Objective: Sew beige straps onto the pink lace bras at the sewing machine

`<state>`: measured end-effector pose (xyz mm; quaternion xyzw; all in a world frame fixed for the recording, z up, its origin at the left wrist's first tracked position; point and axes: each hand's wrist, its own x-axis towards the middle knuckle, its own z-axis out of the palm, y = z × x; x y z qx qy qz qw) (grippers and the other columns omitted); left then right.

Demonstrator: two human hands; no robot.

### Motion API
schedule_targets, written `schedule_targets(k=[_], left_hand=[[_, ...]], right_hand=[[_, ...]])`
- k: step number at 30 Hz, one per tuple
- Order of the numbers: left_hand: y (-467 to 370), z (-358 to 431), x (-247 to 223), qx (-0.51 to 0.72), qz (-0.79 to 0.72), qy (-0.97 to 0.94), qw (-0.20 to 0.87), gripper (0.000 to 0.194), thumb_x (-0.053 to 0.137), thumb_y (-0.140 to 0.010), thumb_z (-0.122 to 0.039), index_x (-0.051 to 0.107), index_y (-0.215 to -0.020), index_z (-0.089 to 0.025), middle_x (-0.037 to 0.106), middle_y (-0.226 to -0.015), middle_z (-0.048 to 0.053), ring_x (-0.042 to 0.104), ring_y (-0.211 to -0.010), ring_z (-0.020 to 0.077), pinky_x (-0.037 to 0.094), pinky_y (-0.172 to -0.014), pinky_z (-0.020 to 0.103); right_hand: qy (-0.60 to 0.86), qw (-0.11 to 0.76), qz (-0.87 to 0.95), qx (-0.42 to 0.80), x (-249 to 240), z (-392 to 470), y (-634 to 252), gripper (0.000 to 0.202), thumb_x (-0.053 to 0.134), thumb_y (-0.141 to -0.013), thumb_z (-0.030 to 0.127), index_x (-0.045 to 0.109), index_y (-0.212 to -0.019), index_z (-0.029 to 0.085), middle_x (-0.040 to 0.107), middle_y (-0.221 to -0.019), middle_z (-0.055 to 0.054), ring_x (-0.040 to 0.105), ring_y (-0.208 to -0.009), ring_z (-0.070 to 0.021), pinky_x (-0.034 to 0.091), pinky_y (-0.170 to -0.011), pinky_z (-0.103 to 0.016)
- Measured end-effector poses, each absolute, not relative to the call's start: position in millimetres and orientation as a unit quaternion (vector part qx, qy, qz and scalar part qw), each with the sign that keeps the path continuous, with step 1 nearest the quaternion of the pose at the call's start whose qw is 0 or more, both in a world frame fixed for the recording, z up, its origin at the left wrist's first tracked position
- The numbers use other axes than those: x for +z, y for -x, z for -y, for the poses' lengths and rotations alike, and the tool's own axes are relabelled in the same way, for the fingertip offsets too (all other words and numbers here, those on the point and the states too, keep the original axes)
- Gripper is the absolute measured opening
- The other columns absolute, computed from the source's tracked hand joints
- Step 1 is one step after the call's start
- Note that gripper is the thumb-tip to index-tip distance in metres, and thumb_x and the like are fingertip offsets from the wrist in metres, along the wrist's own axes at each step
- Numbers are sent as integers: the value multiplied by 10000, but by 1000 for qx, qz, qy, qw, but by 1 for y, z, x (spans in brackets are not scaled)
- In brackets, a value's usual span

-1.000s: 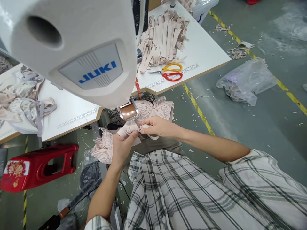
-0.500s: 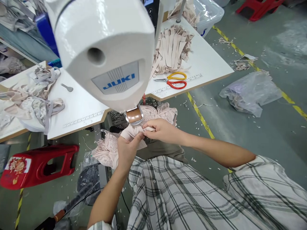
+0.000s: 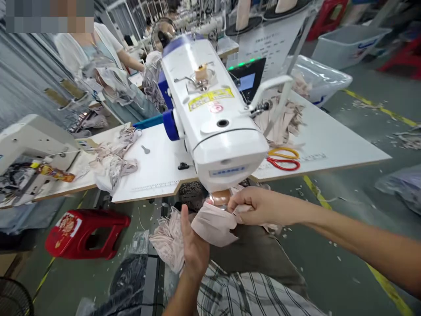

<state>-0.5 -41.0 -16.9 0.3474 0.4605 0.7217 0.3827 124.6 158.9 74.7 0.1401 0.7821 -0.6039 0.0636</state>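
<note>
A pale pink piece of fabric (image 3: 215, 226) lies under the head of a white sewing machine (image 3: 226, 153), below its brown-and-metal front part (image 3: 221, 198). My right hand (image 3: 255, 205) pinches the fabric's right edge between thumb and curled fingers. At the fabric's left side is my left hand (image 3: 196, 250), its thumb stretched up and apart; its other fingers are partly hidden. Beside that hand hangs gathered pale pink lace (image 3: 169, 241), which seems to belong to the same garment. The needle area is hidden.
Scissors with yellow and red handles (image 3: 284, 159) lie on the white table (image 3: 342, 147), near a heap of beige strips (image 3: 283, 120). More garments (image 3: 113, 164) lie at left. A red stool (image 3: 88, 232) stands below. Another person (image 3: 98, 57) is behind the machine.
The view has tilted up, showing more of the machine and room. My left hand has moved from pinching beside the right hand to the fabric's left, thumb raised. My right hand still grips fabric.
</note>
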Motion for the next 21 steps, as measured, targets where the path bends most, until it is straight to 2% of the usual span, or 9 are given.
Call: schedule_targets(k=[2,4,6,9,13,17,21], left_hand=[[18,38,-16,667,-482,-499,271,779,441,-898,-708,253,-1562,-346,315,-1614,122,314,-1465,383,336,-1147,570],[35,32,-14,563,-512,-629,157,784,553,-872,-652,354,-1531,-276,299,-1612,158,267,-1475,418,248,-1172,626],[48,24,-13,462,-537,-703,65,811,593,-861,-614,333,-1536,-249,342,-1581,189,280,-1467,426,217,-1160,676],[60,13,-16,366,-544,-754,-28,815,627,-856,-550,313,-1539,-234,481,-1481,194,388,-1418,387,297,-1142,649],[68,6,-24,287,-538,-787,-90,778,676,-840,-488,394,-1505,-200,595,-1365,175,503,-1337,344,427,-1107,522],[73,0,-22,254,-529,-802,-113,696,683,-847,-460,470,-1462,-213,623,-1339,146,536,-1310,323,450,-1104,477],[76,-6,-14,238,-517,-813,-125,606,683,-861,-432,541,-1406,-210,639,-1325,132,579,-1258,309,464,-1100,462]], right_hand=[[-153,32,-853,-498,75,-164,-119,186,557,-819,313,692,-853,190,625,-718,-3,498,-629,-140,298,-574,-256],[-166,6,-899,-406,72,-169,-113,153,523,-806,274,630,-732,194,544,-628,16,445,-598,-132,256,-574,-265],[-171,10,-915,-366,68,-171,-108,188,492,-811,266,538,-642,196,463,-575,31,399,-573,-122,232,-574,-270],[-174,24,-918,-355,63,-173,-104,228,478,-818,277,442,-606,197,396,-545,41,365,-550,-115,215,-563,-271],[-172,20,-927,-334,62,-174,-105,218,477,-814,276,453,-612,198,444,-553,35,396,-557,-120,222,-568,-271],[-181,15,-925,-334,63,-175,-105,166,517,-803,301,572,-683,202,587,-644,8,485,-611,-140,264,-599,-267],[-172,17,-927,-333,65,-176,-104,200,509,-812,314,589,-669,200,599,-636,-6,485,-609,-149,279,-609,-270]])
